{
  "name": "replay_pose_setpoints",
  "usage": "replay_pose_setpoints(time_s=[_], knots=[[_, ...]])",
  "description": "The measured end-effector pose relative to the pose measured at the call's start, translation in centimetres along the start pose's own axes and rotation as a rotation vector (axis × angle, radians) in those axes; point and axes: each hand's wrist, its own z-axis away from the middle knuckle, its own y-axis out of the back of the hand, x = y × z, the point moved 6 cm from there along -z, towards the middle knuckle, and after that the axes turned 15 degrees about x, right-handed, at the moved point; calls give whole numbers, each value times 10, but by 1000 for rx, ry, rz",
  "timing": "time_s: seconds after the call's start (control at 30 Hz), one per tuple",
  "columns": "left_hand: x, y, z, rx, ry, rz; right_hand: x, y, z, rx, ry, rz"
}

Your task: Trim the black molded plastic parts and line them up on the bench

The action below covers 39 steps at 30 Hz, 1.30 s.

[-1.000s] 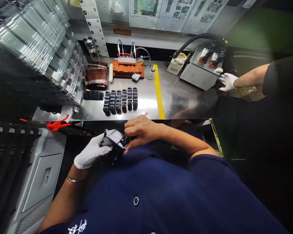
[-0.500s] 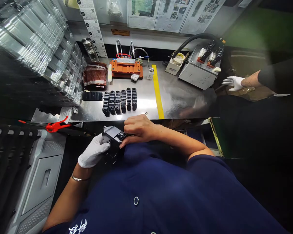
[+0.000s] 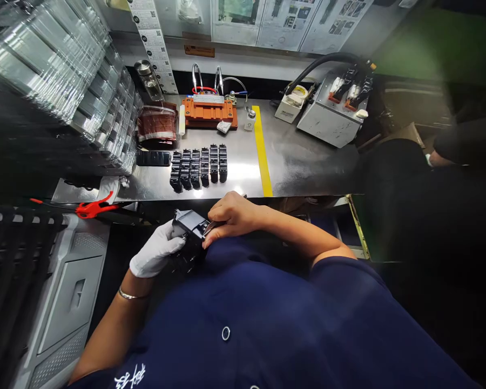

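My left hand [image 3: 157,250], in a white glove, is closed around a black plastic housing [image 3: 190,221] just off the front edge of the bench. The housing is tilted, with a smooth grey upper face and a recess at its right end. My bare right hand [image 3: 233,215] pinches slim metal tweezers [image 3: 209,227], their tips at that recess. Its thumb is close to the housing's right edge; whether it touches I cannot tell. Several black moulded parts [image 3: 199,167] stand in a row on the metal bench [image 3: 243,181] beyond my hands.
An orange fixture [image 3: 208,112], a small white bottle [image 3: 250,120] and a phone [image 3: 154,158] are on the bench. Yellow tape [image 3: 262,154] crosses it. Wrapped trays [image 3: 65,70] are stacked left, above a red air gun [image 3: 95,208]. A grey machine [image 3: 328,119] stands right, near another person's dark sleeve [image 3: 465,140].
My right hand has turned slightly, showing the tweezers' tips at the housing's recess. The housing has shifted slightly right. The other person's gloved hand has withdrawn mostly out of sight at the right.
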Motion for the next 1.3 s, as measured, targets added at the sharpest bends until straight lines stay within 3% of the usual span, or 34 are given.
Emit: replay_pose_setpoints(time_s=[0.23, 0.5, 0.67, 0.73, 0.8, 0.87, 0.97, 1.03, 1.07, 1.17, 1.2, 1.23, 1.3], knots=[[5, -4, 0, -23, -4, -26, 5, -1, 5, -35, 6, -8], [3, 1, -4, 45, -14, -18, 2, 7, 1, 93, 4, 164], [3, 7, -2, 53, 6, -58, 7, -2, 8, -49, -30, -73], [6, 10, -2, 63, 10, -86, 9, -2, 10, -83, -84, -224], [12, 12, -2, 74, 0, -106, 14, 4, 8, -15, -210, -304], [19, 12, -4, 72, 0, -148, 16, 8, 4, 61, -344, -317], [26, 9, -8, 76, 2, -290, 15, -3, 1, 0, -485, -269], [33, 12, -12, 177, -99, -372, 21, -12, 3, 1, -576, -237], [39, 18, -13, 290, -197, -393, 28, -13, 5, 56, -626, -228], [52, 43, -1, 772, -518, -283, 52, -8, 16, 355, -746, -238], [49, 49, 4, 878, -537, -178, 57, -5, 21, 455, -768, -248], [40, 51, 5, 910, -484, -50, 61, -4, 25, 536, -781, -260], [15, 40, -3, 755, -226, 196, 60, -7, 29, 615, -782, -294]])
